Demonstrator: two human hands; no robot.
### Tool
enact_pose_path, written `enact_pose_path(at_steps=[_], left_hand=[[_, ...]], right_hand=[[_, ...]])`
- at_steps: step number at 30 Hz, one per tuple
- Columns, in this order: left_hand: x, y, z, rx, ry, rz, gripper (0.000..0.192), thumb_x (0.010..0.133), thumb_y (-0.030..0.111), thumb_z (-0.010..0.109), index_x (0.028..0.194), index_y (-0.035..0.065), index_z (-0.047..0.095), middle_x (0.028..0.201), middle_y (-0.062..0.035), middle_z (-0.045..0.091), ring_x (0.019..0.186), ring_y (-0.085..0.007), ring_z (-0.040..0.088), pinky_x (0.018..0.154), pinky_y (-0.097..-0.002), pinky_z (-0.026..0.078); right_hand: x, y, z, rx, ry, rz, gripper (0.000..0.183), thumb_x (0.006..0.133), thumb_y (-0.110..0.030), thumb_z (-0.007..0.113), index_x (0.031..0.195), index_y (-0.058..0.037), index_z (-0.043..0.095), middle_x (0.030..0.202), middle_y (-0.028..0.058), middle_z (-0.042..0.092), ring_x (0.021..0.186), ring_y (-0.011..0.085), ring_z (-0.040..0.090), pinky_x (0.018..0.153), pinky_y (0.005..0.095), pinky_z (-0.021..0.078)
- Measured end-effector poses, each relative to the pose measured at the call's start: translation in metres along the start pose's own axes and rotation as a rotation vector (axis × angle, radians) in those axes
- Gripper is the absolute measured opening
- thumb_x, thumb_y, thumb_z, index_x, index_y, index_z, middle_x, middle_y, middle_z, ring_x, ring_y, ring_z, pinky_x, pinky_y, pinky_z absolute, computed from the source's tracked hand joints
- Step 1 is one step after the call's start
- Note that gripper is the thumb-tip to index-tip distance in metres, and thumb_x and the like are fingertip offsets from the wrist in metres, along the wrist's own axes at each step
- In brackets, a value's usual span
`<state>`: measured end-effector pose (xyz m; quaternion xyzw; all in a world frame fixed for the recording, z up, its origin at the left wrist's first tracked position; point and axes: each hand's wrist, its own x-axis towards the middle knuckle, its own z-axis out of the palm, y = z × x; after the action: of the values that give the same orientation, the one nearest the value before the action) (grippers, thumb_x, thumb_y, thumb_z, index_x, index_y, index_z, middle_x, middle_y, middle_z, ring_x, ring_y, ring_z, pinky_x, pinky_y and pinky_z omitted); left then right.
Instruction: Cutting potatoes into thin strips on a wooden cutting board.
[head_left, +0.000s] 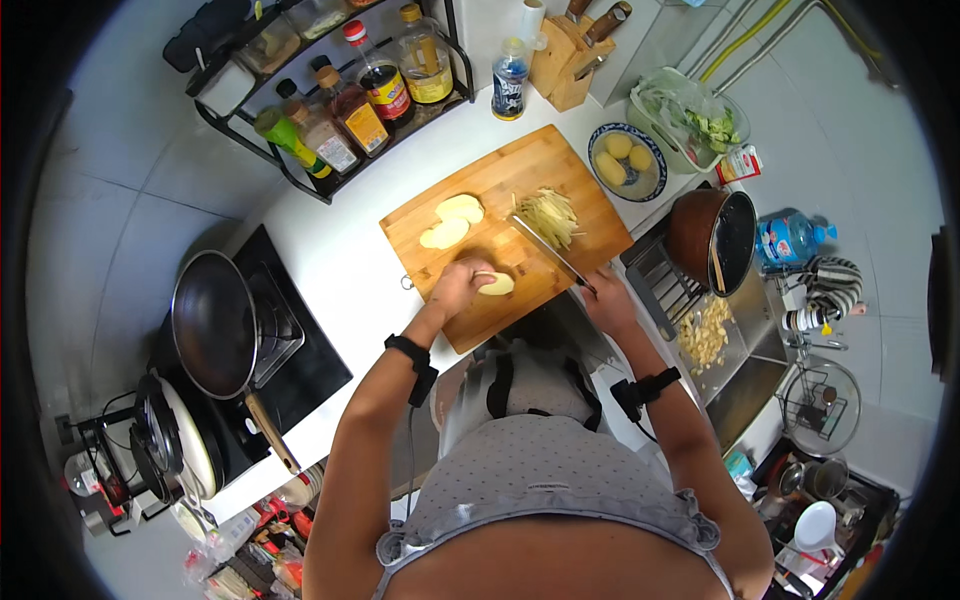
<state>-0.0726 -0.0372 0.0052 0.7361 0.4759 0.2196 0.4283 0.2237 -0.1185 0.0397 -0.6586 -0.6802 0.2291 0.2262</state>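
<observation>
My left hand (459, 286) holds a pale potato slice (496, 283) over the near left part of a wooden cutting board (487, 324). The handle of a kitchen knife (551, 251) is in my right hand (609, 304), at the board's right edge. Its blade points up and left across the board, beside a pile of thin potato shreds (547, 216). Further potato slices (452, 222) lie overlapping on the board's left part, beyond my left hand. Several peeled potatoes (613, 169) sit in a blue-patterned bowl past the board's far right corner.
A frying pan (215, 324) rests on the stove at left. Sauce bottles (379, 90) fill a black rack behind the board, and a knife block (566, 64) stands at the back. To the right are a brown pot (697, 240) and a sink (742, 390) with peelings.
</observation>
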Motion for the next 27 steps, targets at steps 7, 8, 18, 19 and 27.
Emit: enact_pose_path(at_steps=[7,8,18,19,27], left_hand=[[0.02,-0.002,0.027,-0.004,0.059,0.104,0.016,0.086,0.014,0.067,0.098,0.0028,0.068,0.097,-0.0135,0.067,0.091,-0.0342,0.063,0.081,-0.0384,0.051],[0.02,-0.002,0.027,-0.007,0.09,0.122,0.018,0.085,0.016,0.067,0.099,0.0046,0.068,0.102,-0.011,0.067,0.095,-0.0332,0.062,0.085,-0.039,0.05],[0.001,-0.015,0.037,0.405,0.075,0.619,0.027,0.074,0.012,0.072,0.101,0.0101,0.069,0.111,-0.0023,0.064,0.109,-0.0228,0.058,0.092,-0.035,0.049],[0.003,-0.015,0.04,0.382,0.078,0.588,0.028,0.074,0.012,0.071,0.102,0.011,0.069,0.111,-0.0015,0.064,0.109,-0.0223,0.058,0.092,-0.035,0.049],[0.0,-0.033,0.054,0.443,0.089,0.496,0.03,0.074,0.013,0.069,0.104,0.0135,0.067,0.102,-0.0001,0.065,0.101,-0.0221,0.06,0.089,-0.0349,0.048]], right_hand=[[0.008,-0.027,0.008,-0.099,-0.149,-0.018,0.013,0.086,-0.014,0.058,0.097,-0.0077,0.063,0.101,0.0151,0.06,0.092,0.0367,0.061,0.077,0.0465,0.0508],[0.01,-0.028,0.006,-0.122,-0.212,-0.003,0.013,0.086,-0.015,0.057,0.097,-0.0087,0.063,0.102,0.0148,0.06,0.092,0.0364,0.061,0.077,0.0464,0.051],[0.036,-0.022,-0.002,-0.152,-0.35,-0.101,0.014,0.086,-0.016,0.06,0.095,-0.0054,0.062,0.1,0.0154,0.063,0.09,0.0368,0.062,0.078,0.046,0.0501],[0.038,-0.016,0.0,-0.16,-0.357,-0.13,0.014,0.086,-0.016,0.059,0.095,-0.0057,0.062,0.097,0.0147,0.063,0.087,0.0363,0.063,0.077,0.0455,0.0506],[0.037,-0.031,0.003,-0.349,-0.239,-0.377,0.021,0.084,-0.01,0.053,0.102,-0.0068,0.061,0.09,0.0114,0.057,0.073,0.0306,0.065,0.066,0.0413,0.0534]])
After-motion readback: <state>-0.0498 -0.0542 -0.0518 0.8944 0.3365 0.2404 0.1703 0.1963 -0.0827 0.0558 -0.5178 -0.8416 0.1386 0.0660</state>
